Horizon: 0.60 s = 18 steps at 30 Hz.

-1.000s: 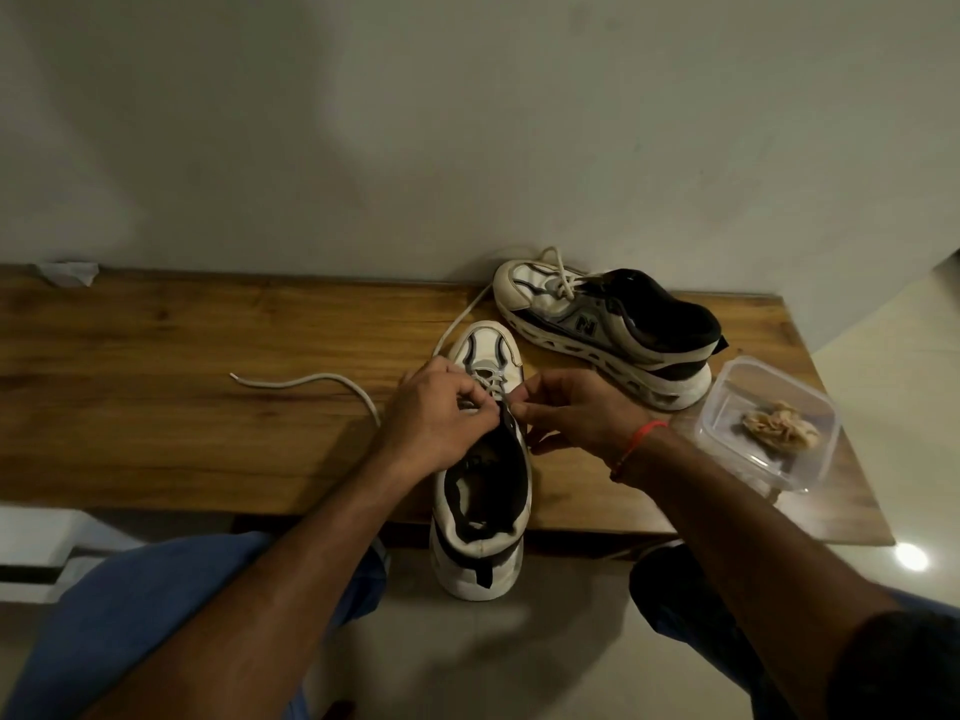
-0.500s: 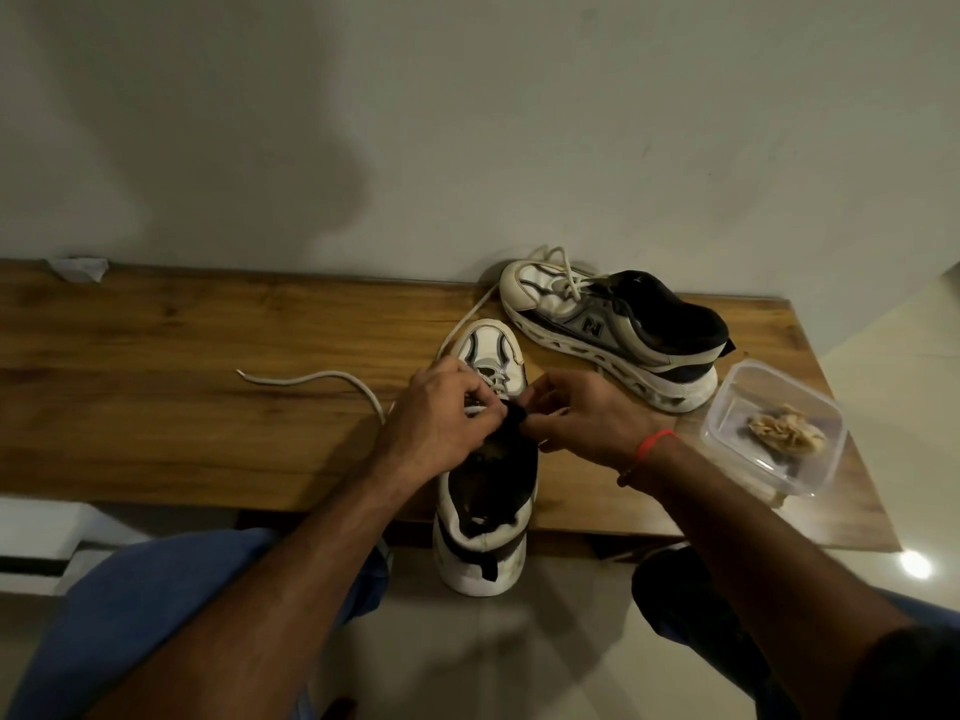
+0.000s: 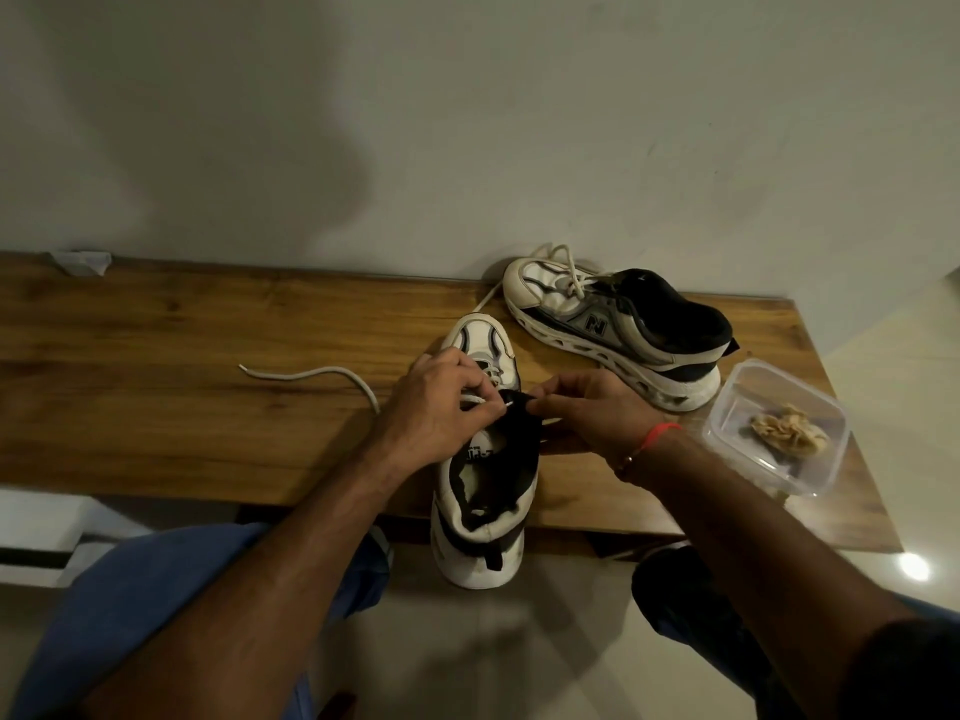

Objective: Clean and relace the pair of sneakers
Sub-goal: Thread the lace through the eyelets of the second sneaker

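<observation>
While your left hand [image 3: 439,407] pinches the lace tip [image 3: 508,405] and your right hand [image 3: 587,407] grips the near sneaker [image 3: 480,459] at its eyelet edge, feed straight, pull snug.

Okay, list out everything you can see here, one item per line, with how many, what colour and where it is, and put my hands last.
near sneaker: one, white and black, on the table's front edge, heel overhanging, toe toward the wall
far sneaker: one, white, grey and black, laced, by the wall, toe pointing left
loose lace: one, off-white, trailing across the table left of the near sneaker
table: one, brown wood, against the wall
plastic container: one, clear, on the table's right end
crumpled cloth: one, beige, inside the container
scrap: one, pale, at the table's far left by the wall
left hand: pinches the lace tip over the near sneaker
right hand: pinches the black tongue; red thread on the wrist
</observation>
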Available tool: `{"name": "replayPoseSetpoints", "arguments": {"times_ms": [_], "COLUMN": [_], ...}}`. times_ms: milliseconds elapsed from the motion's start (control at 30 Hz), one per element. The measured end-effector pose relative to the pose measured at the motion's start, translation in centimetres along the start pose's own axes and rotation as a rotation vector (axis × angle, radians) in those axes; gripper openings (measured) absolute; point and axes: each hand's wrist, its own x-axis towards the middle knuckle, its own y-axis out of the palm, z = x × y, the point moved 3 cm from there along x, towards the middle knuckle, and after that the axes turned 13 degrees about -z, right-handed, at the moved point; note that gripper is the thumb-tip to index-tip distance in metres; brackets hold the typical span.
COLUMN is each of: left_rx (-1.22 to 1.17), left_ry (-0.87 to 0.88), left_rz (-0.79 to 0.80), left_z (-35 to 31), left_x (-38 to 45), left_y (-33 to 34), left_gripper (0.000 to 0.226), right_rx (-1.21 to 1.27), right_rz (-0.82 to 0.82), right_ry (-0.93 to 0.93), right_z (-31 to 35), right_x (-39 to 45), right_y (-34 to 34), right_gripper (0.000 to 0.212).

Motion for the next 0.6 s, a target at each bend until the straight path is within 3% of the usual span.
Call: {"name": "replayPoseSetpoints", "arguments": {"times_ms": [133,400,600], "left_rx": [-0.002,0.004,0.017], "left_ry": [0.001,-0.034,-0.157], "left_rz": [0.04,-0.04,-0.055], "left_z": [0.1,0.3,0.1], "left_x": [0.1,-0.1,0.0], "left_y": [-0.2,0.6,0.7], "left_gripper": [0.005,0.016,0.015], "right_rx": [0.055,0.049,-0.089], "right_rz": [0.04,0.065,0.083], "right_ry": [0.049,0.028,-0.191], "right_z": [-0.2,-0.2,0.6], "right_x": [0.5,0.6,-0.4], "right_y": [0.1,0.1,0.4], "right_gripper": [0.016,0.014,0.011]}}
